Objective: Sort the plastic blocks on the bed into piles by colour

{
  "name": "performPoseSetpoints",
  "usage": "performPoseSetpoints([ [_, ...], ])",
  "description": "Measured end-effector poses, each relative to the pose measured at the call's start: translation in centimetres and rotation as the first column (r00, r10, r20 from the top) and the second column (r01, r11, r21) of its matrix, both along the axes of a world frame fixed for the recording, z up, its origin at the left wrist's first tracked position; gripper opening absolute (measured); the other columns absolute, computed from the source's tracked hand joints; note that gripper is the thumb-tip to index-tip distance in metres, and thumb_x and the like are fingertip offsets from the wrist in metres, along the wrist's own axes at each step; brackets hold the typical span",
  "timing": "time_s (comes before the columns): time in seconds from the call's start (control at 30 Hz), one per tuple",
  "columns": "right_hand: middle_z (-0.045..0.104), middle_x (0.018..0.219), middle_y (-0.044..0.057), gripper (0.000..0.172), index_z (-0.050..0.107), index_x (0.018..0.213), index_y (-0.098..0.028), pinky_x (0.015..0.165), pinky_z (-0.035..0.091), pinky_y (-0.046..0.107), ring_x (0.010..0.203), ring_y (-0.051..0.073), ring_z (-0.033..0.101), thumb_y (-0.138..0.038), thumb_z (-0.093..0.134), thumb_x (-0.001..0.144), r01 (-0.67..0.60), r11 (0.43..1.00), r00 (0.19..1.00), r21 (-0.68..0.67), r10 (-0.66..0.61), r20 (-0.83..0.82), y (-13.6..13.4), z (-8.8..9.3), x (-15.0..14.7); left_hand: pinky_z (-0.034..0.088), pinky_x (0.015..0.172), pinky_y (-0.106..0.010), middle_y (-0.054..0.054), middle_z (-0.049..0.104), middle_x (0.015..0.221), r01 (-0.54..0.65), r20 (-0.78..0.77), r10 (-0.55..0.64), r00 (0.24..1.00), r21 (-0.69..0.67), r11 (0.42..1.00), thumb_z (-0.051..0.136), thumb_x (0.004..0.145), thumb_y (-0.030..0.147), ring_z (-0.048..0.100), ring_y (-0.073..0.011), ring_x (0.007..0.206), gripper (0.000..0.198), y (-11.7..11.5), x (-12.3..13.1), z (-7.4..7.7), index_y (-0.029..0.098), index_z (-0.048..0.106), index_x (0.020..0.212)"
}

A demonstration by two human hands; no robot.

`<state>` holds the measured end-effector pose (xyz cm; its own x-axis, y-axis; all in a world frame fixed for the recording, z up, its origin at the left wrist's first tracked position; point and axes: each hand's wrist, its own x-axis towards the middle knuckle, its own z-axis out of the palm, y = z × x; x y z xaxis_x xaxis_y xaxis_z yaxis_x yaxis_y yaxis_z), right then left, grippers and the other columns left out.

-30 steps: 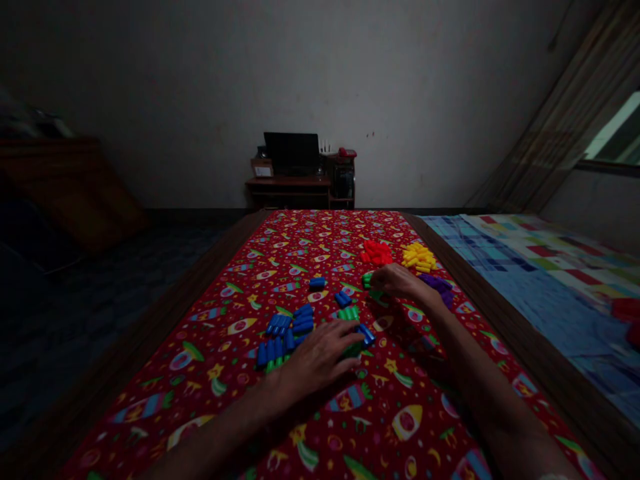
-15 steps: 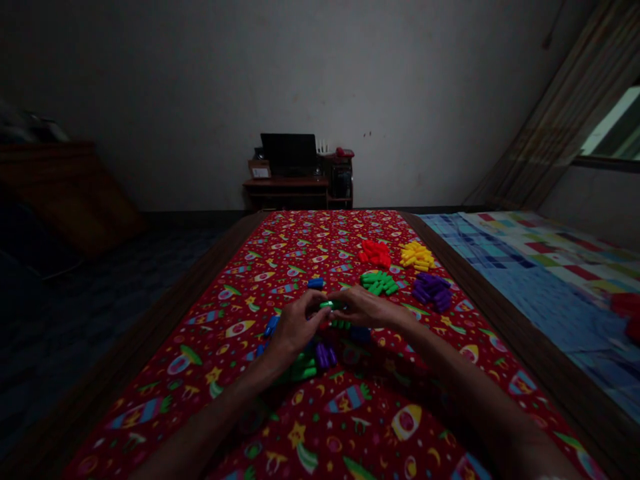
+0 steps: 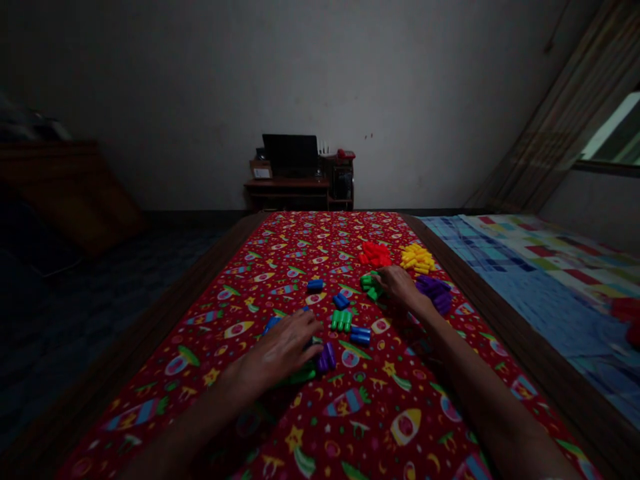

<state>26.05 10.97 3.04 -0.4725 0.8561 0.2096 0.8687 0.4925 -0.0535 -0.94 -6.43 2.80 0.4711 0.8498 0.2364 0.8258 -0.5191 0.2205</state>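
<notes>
My left hand (image 3: 290,337) hovers low over the near group, fingers apart and thumb spread, with nothing visible in its grip. Beside its thumb lie joined purple bullet-shaped plastic blocks (image 3: 326,358); green ones (image 3: 303,375) and a blue one (image 3: 271,325) are partly hidden by the hand. My right hand (image 3: 400,285) reaches into the pile of green blocks (image 3: 370,283), its fingertips closed on a green block there. Between the hands sit a joined green row (image 3: 341,321) and blue blocks (image 3: 360,335), with more blue pieces (image 3: 341,301) beyond.
Piles of red blocks (image 3: 375,254), yellow blocks (image 3: 417,259) and purple blocks (image 3: 435,293) lie at the right. A red patterned cloth (image 3: 350,420) covers the table. Farther off stands a desk with a monitor (image 3: 290,155); a bed (image 3: 505,280) is at the right.
My hands have parted from the green block they held together. The right hand has moved right and away to the green pile; the left has come back toward the near blocks.
</notes>
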Motion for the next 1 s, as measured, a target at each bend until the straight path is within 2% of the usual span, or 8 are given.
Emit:
performPoseSetpoints([
  [0.13, 0.068, 0.079, 0.013, 0.038, 0.070, 0.086, -0.012, 0.062, 0.035, 0.026, 0.070, 0.018, 0.059, -0.035, 0.041, 0.097, -0.014, 0.999, 0.999, 0.029, 0.015, -0.034, -0.2, 0.5, -0.2, 0.050, 0.092, -0.040, -0.010, 0.061, 0.122, -0.028, -0.156, 0.015, 0.988, -0.080, 0.996, 0.072, 0.077, 0.031, 0.059, -0.0276, 0.111, 0.041, -2.2, -0.8, 0.9, 0.024, 0.058, 0.115],
  [0.23, 0.066, 0.073, 0.011, 0.037, 0.069, 0.083, -0.013, 0.060, 0.032, 0.027, 0.065, 0.017, 0.057, -0.032, 0.041, 0.096, -0.019, 0.997, 0.997, 0.069, 0.024, -0.068, -0.6, 1.5, -0.2, 0.051, 0.090, -0.043, -0.014, 0.056, 0.131, -0.094, -0.228, 0.075, 0.971, -0.076, 0.993, 0.074, 0.072, 0.021, 0.057, -0.0320, 0.115, 0.049, -2.8, -0.4, -0.2, 0.023, 0.056, 0.118],
  [0.3, 0.066, 0.071, 0.010, 0.036, 0.069, 0.082, -0.013, 0.060, 0.031, 0.027, 0.063, 0.017, 0.056, -0.030, 0.040, 0.096, -0.035, 0.995, 0.995, 0.094, 0.043, -0.091, -1.1, 2.4, -0.5, 0.051, 0.090, -0.041, -0.014, 0.054, 0.132, -0.118, -0.218, 0.104, 0.970, -0.053, 0.992, 0.069, 0.074, 0.015, 0.058, -0.0306, 0.115, 0.044, -2.8, 0.1, -1.1, 0.023, 0.056, 0.116],
  [0.5, 0.064, 0.069, 0.009, 0.035, 0.069, 0.088, -0.013, 0.058, 0.026, 0.027, 0.059, 0.015, 0.052, -0.030, 0.039, 0.097, -0.156, 0.984, 0.980, 0.086, 0.165, -0.115, -4.0, 4.3, -2.6, 0.051, 0.089, -0.034, -0.010, 0.055, 0.120, -0.073, -0.124, 0.064, 0.990, -0.072, 0.995, 0.054, 0.077, 0.010, 0.060, -0.0233, 0.105, 0.024, -1.8, 0.5, -1.0, 0.021, 0.056, 0.099],
  [0.73, 0.061, 0.063, 0.006, 0.028, 0.069, 0.085, -0.012, 0.056, 0.023, 0.027, 0.052, 0.011, 0.044, -0.020, 0.043, 0.093, -0.349, 0.937, 0.930, -0.020, 0.343, -0.133, -6.0, 3.6, -4.8, 0.051, 0.087, -0.033, -0.007, 0.059, 0.108, -0.166, 0.115, 0.165, 0.980, -0.004, 0.986, 0.043, 0.077, 0.006, 0.061, -0.0186, 0.096, 0.041, 1.6, -0.8, -0.8, 0.022, 0.055, 0.112],
  [0.87, 0.067, 0.073, 0.006, 0.025, 0.069, 0.102, -0.014, 0.059, 0.031, 0.022, 0.061, 0.012, 0.053, -0.028, 0.050, 0.093, -0.540, 0.838, 0.794, -0.078, 0.476, -0.379, -7.3, 2.5, -5.8, 0.052, 0.086, -0.034, -0.005, 0.063, 0.100, -0.235, 0.292, 0.217, 0.931, 0.026, 0.972, 0.042, 0.080, 0.012, 0.063, -0.0182, 0.093, 0.034, 3.3, -0.7, 0.4, 0.020, 0.058, 0.109],
  [0.93, 0.070, 0.082, 0.006, 0.030, 0.066, 0.112, -0.015, 0.062, 0.035, 0.021, 0.067, 0.013, 0.058, -0.033, 0.051, 0.093, -0.616, 0.781, 0.709, -0.105, 0.492, -0.505, -8.1, 2.0, -6.7, 0.053, 0.085, -0.034, -0.005, 0.064, 0.102, -0.254, 0.364, 0.229, 0.903, 0.024, 0.967, 0.043, 0.083, 0.018, 0.064, -0.0183, 0.091, 0.028, 3.3, -0.1, 1.0, 0.020, 0.057, 0.107],
  [1.0, 0.070, 0.082, 0.005, 0.031, 0.067, 0.113, -0.015, 0.062, 0.036, 0.020, 0.067, 0.013, 0.058, -0.033, 0.052, 0.092, -0.641, 0.753, 0.681, -0.147, 0.471, -0.560, -8.7, 1.8, -7.5, 0.054, 0.084, -0.034, -0.006, 0.064, 0.103, -0.256, 0.415, 0.225, 0.882, 0.020, 0.967, 0.044, 0.086, 0.023, 0.064, -0.0184, 0.090, 0.025, 3.1, 0.4, 1.4, 0.021, 0.056, 0.107],
])
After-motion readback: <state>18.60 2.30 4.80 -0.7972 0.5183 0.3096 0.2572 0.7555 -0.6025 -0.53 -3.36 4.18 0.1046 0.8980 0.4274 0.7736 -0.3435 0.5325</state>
